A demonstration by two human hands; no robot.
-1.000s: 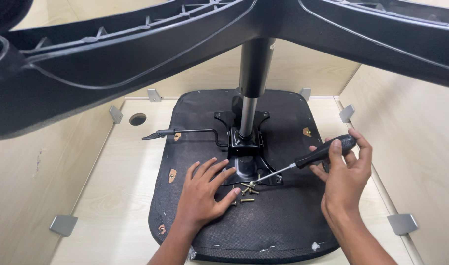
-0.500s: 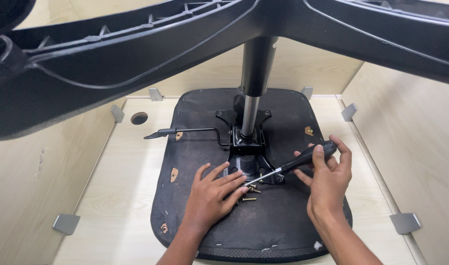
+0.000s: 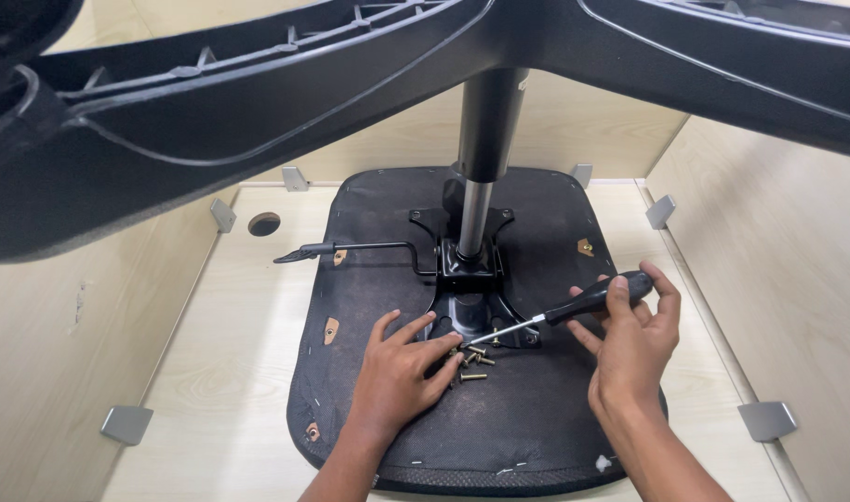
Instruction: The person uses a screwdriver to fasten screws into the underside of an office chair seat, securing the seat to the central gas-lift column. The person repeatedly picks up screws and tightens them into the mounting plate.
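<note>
An upside-down office chair seat [image 3: 527, 418] lies flat with its dark underside up. A black metal mechanism plate [image 3: 471, 311] is at its middle, and the gas column [image 3: 476, 200] rises from it to the black star base [image 3: 258, 102] overhead. My right hand [image 3: 630, 344] grips the black handle of a screwdriver [image 3: 555, 316]; its tip points at the plate's near edge. My left hand [image 3: 402, 372] rests flat on the seat, fingertips touching several loose brass screws [image 3: 471, 363] beside the tip.
The seat lies on a light wooden surface [image 3: 230, 372] walled by wooden panels with grey metal brackets [image 3: 767, 420]. A black lever [image 3: 351, 251] sticks out left of the plate. A round hole [image 3: 264, 223] is in the surface at the back left.
My right hand has shifted the screwdriver slightly, bringing its tip down to the plate's edge by the screws. My left hand's fingers have moved up to the loose screws.
</note>
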